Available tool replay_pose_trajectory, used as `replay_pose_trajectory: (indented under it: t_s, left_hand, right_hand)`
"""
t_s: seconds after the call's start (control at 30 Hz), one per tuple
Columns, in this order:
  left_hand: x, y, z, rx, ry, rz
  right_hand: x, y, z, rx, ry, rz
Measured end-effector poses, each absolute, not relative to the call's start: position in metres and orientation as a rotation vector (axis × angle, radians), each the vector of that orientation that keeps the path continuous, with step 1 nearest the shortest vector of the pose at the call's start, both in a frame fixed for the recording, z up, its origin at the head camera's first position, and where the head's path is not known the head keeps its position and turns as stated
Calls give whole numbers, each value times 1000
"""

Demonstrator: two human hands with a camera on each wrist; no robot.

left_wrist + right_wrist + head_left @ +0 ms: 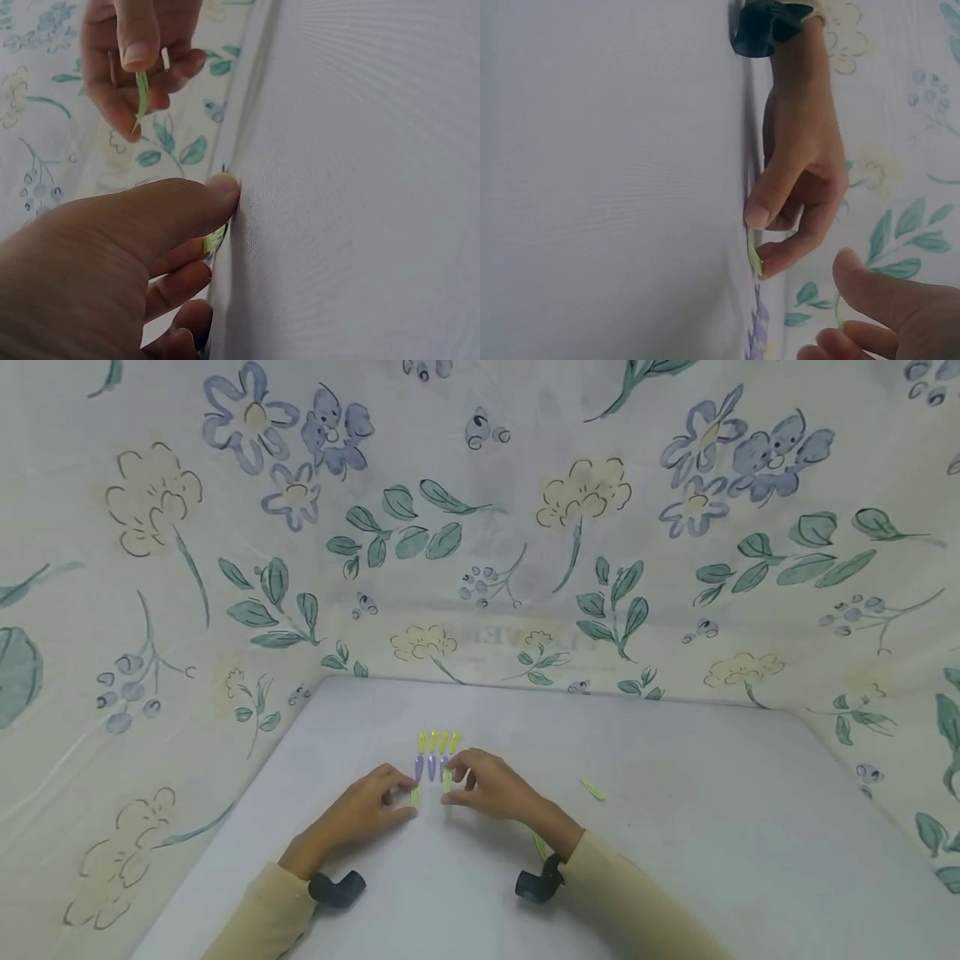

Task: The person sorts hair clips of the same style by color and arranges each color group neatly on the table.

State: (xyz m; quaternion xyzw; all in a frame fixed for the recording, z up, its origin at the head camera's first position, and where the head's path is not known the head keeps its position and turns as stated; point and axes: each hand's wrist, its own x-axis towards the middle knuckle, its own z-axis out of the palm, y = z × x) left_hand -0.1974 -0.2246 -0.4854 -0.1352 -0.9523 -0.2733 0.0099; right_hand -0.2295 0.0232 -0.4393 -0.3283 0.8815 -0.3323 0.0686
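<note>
On the white table, my left hand (363, 806) pinches a light green hair clip (415, 797) end to end between thumb and forefinger, just below the left end of a row of purple hair clips (431, 767). My right hand (491, 787) holds another light green hair clip (447, 782) by its two ends, at the right end of that row. In the left wrist view this second clip (142, 94) is raised off the table and looks slightly bowed. Beyond the purple row lies a row of yellow hair clips (433, 742). The right fingers partly cover the purple row.
One loose light green clip (592, 789) lies on the table to the right of my right hand. Another light green clip (540, 846) is partly hidden by the right wrist. Floral cloth (480, 568) hangs behind and beside the white table (712, 827).
</note>
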Motion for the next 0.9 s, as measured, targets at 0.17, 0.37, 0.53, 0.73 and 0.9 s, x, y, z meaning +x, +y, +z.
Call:
replay_pose_trajectory:
  t_s: [0.17, 0.37, 0.53, 0.73, 0.9]
  left_hand:
    - [-198, -226, -485, -417, -2973, -856]
    - [-199, -228, -488, -397, -2987, -883]
    - [-197, -228, -489, -436, -2958, -883]
    - [-196, -225, -488, -459, -2939, -922]
    - [-195, -225, -487, -429, -2951, -902]
  right_hand:
    - [-234, 13, -444, -980, 2636, -1001]
    - [-236, 7, -455, -966, 2600, -1018]
    - [-236, 3, -462, -984, 2619, -952]
    - [-236, 1, -463, -974, 2651, -886]
    - [-237, -3, -465, -965, 2660, -863]
